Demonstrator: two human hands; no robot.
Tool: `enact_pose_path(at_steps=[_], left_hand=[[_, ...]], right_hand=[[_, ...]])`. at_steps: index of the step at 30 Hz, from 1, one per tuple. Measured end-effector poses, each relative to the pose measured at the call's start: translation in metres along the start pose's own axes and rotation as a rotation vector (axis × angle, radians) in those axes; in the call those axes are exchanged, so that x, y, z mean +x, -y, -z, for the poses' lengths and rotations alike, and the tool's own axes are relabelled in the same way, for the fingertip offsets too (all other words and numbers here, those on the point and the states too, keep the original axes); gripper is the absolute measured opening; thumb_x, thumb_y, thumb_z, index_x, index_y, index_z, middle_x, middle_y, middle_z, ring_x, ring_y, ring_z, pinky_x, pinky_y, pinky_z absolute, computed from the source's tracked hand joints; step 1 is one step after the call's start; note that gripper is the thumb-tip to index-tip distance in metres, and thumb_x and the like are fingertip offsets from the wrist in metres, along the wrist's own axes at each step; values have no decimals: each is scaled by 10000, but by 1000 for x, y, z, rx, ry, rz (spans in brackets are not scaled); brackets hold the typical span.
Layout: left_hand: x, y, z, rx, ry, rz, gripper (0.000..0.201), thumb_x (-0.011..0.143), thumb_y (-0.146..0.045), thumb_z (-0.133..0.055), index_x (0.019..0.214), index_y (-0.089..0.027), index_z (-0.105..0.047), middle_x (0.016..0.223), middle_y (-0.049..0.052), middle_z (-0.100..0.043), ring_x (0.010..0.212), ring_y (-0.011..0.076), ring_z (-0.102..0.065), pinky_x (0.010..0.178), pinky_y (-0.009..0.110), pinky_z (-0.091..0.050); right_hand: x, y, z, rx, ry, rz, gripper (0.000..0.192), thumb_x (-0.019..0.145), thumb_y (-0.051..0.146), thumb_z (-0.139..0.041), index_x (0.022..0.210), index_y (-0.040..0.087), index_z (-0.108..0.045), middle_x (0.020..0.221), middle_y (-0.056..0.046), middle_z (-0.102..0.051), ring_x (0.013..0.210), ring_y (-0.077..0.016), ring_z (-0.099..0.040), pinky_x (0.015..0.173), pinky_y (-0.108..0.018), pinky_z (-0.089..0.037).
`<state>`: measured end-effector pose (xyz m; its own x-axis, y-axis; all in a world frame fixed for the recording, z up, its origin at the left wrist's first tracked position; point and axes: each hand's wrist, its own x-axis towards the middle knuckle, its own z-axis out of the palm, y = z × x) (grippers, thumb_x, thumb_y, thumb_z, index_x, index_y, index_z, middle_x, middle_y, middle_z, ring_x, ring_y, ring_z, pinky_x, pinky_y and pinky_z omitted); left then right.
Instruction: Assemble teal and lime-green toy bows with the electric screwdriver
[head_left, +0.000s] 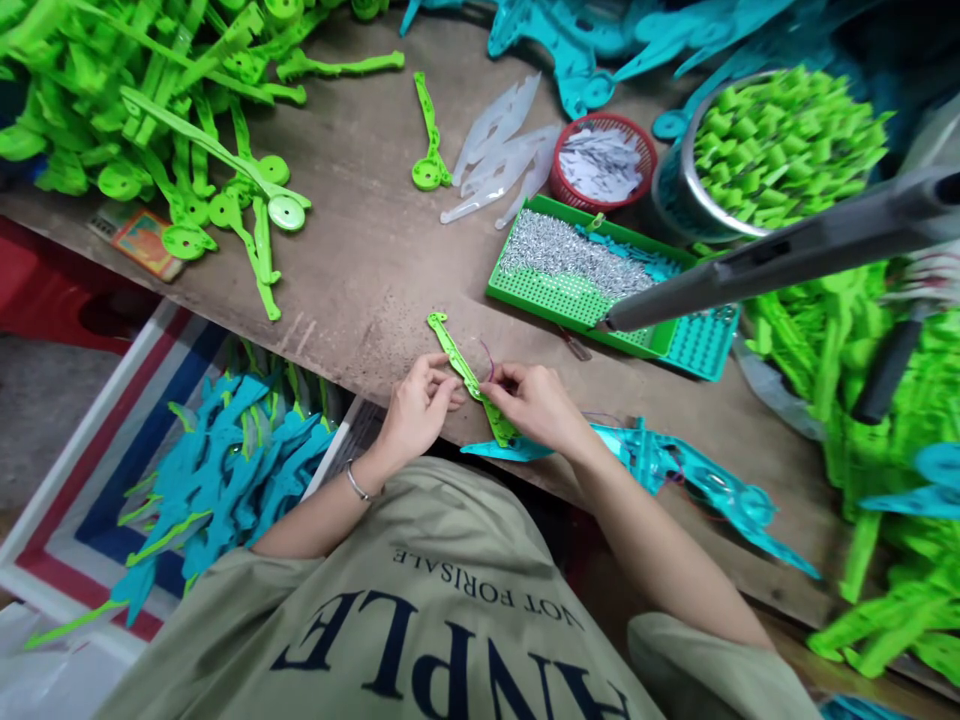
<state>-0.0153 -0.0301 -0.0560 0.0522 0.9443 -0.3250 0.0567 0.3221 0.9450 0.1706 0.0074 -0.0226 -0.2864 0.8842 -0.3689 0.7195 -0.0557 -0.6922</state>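
A slim lime-green plastic arm piece (454,352) lies slantwise at the table's front edge, between my hands. My left hand (417,405) is beside its left edge, thumb and fingers drawn together; whatever they pinch is hidden. On the other side, my right hand (536,400) pinches a thin purple wire (489,352) against the green piece, and the wire's end loops up above the fingers. Under my right wrist lies a blue plastic assembly (660,455) with wires on it, its pointed tip reaching beneath the green piece.
Green parts (172,110) are heaped at left. A green tray (577,265) of screws stands ahead, near a red basket (604,160) and a metal bowl (780,150) of green pieces. A grey tool (780,250) hangs over the right. Blue assemblies (232,450) fill a box at lower left.
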Motion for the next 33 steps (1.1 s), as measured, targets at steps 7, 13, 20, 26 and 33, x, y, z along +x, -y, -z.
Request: enact_pose_path(at_steps=[7,13,20,26,33], left_hand=[[-3,5,-13,-315,-47,99,532,838,-377,-789,1257,-202,-511,988,14,-699,811,150,-755,789,299,-645],[-5,2,-25,-432,24,84,417,795,-315,-833,1127,-186,-617,1026,22,-681,890,127,-709,869,284,-595],[-1,8,-32,-438,28,14,457,748,-298,-883,1048,-194,-554,943,11,-718,874,125,-708,873,268,-553],[1,7,-34,-453,23,52,505,708,-339,-901,1040,-204,-545,873,-14,-695,822,128,-705,788,258,-585],[2,7,-41,-407,-63,62,540,683,-350,-917,1019,-211,-518,801,-48,-646,732,117,-688,710,248,-607]], right_hand=[[-2,-11,-7,71,-79,92,227,880,339,-584,736,186,-668,637,-5,-634,579,-126,-495,612,-264,-338],[-12,-11,-8,132,-172,130,204,880,336,-607,769,185,-688,712,-30,-696,614,-139,-557,628,-264,-400],[-17,-9,-7,151,-210,156,198,871,322,-609,770,182,-706,749,-45,-725,624,-143,-587,618,-265,-412],[-22,-14,-5,152,-194,134,173,824,250,-601,841,177,-757,699,-26,-701,584,-143,-581,586,-266,-411],[-25,-17,-9,154,-255,174,184,835,225,-585,837,173,-762,753,-51,-730,665,-167,-655,654,-280,-459]])
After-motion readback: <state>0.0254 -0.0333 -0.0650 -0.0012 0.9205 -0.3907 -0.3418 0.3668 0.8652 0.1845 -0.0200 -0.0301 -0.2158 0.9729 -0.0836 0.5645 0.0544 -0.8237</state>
